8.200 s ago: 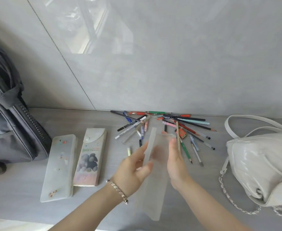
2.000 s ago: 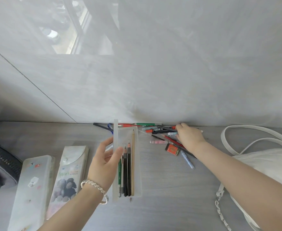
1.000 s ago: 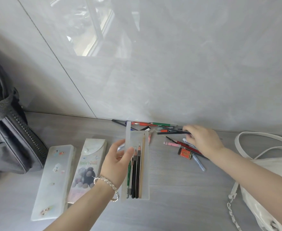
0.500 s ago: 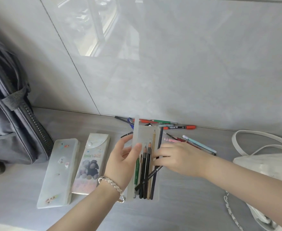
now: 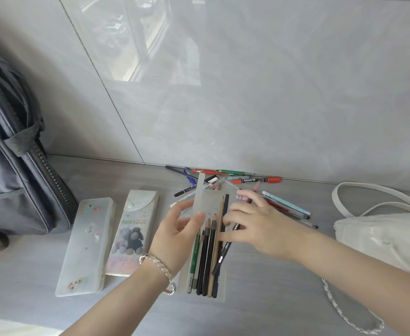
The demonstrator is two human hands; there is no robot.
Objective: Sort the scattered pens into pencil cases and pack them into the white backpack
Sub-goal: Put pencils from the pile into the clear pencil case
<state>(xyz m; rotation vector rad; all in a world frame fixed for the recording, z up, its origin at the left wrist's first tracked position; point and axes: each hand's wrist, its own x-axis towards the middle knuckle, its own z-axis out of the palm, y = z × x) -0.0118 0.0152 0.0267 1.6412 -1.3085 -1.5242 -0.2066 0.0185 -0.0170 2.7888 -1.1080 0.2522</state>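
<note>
Holding: your left hand [image 5: 177, 236] grips the frosted plastic pencil case [image 5: 208, 202]; your right hand [image 5: 255, 226] pinches a black marker [image 5: 223, 255] slanted over it.
Risk: released crooked, it stops the case closing.
Remaining: loose coloured pens [image 5: 286, 204] beyond the case.

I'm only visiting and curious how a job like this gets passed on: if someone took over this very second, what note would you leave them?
Left hand: grips the open translucent plastic pencil case at its left edge.
Right hand: holds a black pen slanted over that case.
Done: several pencils lie inside it.
Left: loose coloured pens lie by the wall. A frosted stickered case and a teddy-bear printed case lie closed to the left. All three cases are outside the white leather backpack on the right.
</note>
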